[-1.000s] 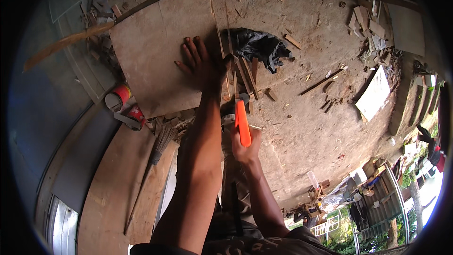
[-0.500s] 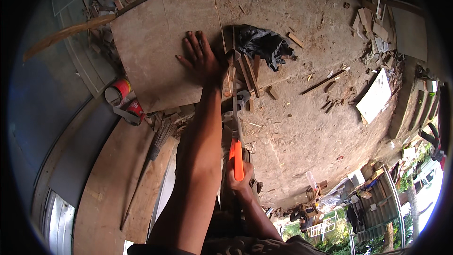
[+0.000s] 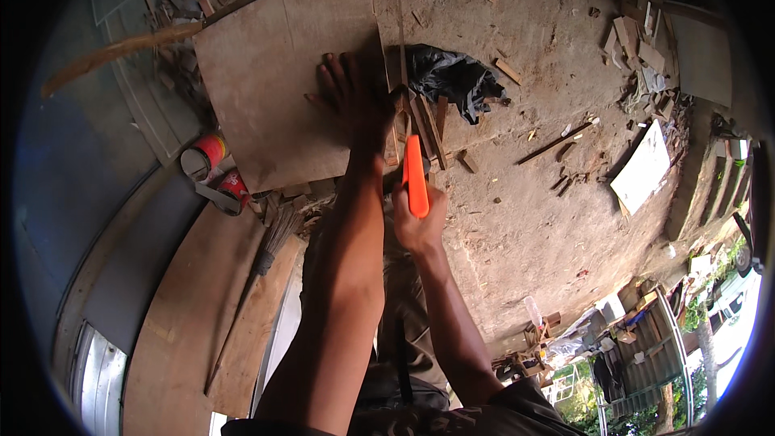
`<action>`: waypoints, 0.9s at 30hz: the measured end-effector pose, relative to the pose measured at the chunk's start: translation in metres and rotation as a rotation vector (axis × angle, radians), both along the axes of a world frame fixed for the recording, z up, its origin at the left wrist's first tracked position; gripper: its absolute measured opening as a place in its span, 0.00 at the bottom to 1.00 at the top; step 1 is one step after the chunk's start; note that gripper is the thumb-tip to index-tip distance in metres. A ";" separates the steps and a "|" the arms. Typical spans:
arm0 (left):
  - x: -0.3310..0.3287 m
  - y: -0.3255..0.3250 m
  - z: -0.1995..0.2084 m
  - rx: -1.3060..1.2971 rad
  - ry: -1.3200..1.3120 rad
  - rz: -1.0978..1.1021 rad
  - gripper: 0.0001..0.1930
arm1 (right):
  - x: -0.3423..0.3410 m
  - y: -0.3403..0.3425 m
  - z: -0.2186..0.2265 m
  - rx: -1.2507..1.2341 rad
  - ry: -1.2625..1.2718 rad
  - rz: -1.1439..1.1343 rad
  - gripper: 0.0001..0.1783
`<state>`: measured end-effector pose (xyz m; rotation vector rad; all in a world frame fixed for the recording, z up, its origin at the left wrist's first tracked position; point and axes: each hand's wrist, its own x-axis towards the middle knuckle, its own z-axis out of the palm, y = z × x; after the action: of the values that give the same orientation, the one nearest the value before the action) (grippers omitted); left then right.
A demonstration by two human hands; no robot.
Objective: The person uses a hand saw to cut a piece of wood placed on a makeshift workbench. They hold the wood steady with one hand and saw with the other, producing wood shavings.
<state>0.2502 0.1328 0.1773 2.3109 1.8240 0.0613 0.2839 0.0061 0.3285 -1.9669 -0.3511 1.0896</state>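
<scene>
A dusty concrete floor (image 3: 525, 218) littered with wood offcuts and chips serves as the workshop, with greenery and stacked clutter visible beyond its open lower right edge. A square plywood board (image 3: 266, 81) lies flat on the floor near the top of the view. The person's left hand (image 3: 351, 97) presses down on its right-hand side, fingers spread wide and flat, gripping nothing. The right hand (image 3: 418, 222) is closed around the orange handle of a handsaw (image 3: 414, 173), whose blade runs up along the board's right edge, where thin cut strips (image 3: 428, 125) lie against it.

The board looks stiff and fairly light, a thin sheet likely to flex or chatter near a cut, so a flat palm close to the saw line seems the sound way to steady it; its sawn edges probably carry splinters. The saw handle appears moulded and easy to grip.

A crumpled black plastic bag (image 3: 452, 77) sits just beside the strips, crowding the right side of the cut. Two red cans (image 3: 214, 165) and a broom (image 3: 266, 266) lie off the board's lower left corner, with a larger wooden panel (image 3: 186, 315) below them. The floor to the lower right offers the most open room.
</scene>
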 end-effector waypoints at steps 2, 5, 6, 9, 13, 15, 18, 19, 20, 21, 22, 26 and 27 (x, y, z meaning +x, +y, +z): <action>-0.011 -0.002 -0.002 -0.012 0.050 0.027 0.46 | -0.015 -0.051 0.031 0.003 0.015 0.138 0.08; -0.010 -0.005 -0.003 0.017 0.008 0.010 0.47 | -0.048 -0.143 0.065 -0.075 0.009 0.181 0.06; -0.009 -0.005 -0.003 0.027 0.009 0.009 0.47 | -0.049 -0.146 0.064 -0.059 -0.018 0.196 0.06; -0.011 -0.003 -0.004 0.040 0.022 0.017 0.47 | -0.043 -0.132 0.055 0.013 -0.057 0.212 0.06; -0.002 -0.003 0.008 -0.032 -0.003 0.011 0.48 | 0.009 0.003 -0.008 -0.004 0.001 0.018 0.12; 0.002 -0.004 0.005 0.001 0.082 -0.012 0.49 | 0.037 0.056 -0.030 0.053 -0.203 0.104 0.14; -0.008 -0.005 -0.011 0.067 0.177 -0.020 0.52 | 0.032 0.066 -0.026 -0.019 -0.053 0.009 0.15; -0.002 -0.006 -0.004 0.021 0.049 -0.003 0.51 | 0.028 0.053 -0.027 -0.009 0.001 -0.042 0.15; 0.001 -0.002 0.001 -0.008 -0.075 0.027 0.51 | 0.016 0.032 -0.024 0.017 0.059 -0.080 0.15; -0.005 0.000 -0.002 0.031 -0.008 0.025 0.53 | 0.002 0.009 -0.014 0.037 0.127 -0.108 0.15; -0.009 -0.003 -0.007 0.048 0.052 0.008 0.56 | -0.010 -0.013 0.006 -0.018 0.126 -0.098 0.15; -0.010 -0.005 -0.003 0.023 -0.059 0.019 0.58 | -0.061 -0.134 0.054 -0.025 -0.080 0.168 0.10; -0.008 -0.005 -0.004 0.031 -0.052 0.010 0.58 | -0.069 -0.151 0.056 -0.025 -0.137 0.215 0.09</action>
<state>0.2419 0.1276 0.1734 2.2985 1.8220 0.1508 0.2149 -0.1453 0.3849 -2.0674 -0.6380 1.0988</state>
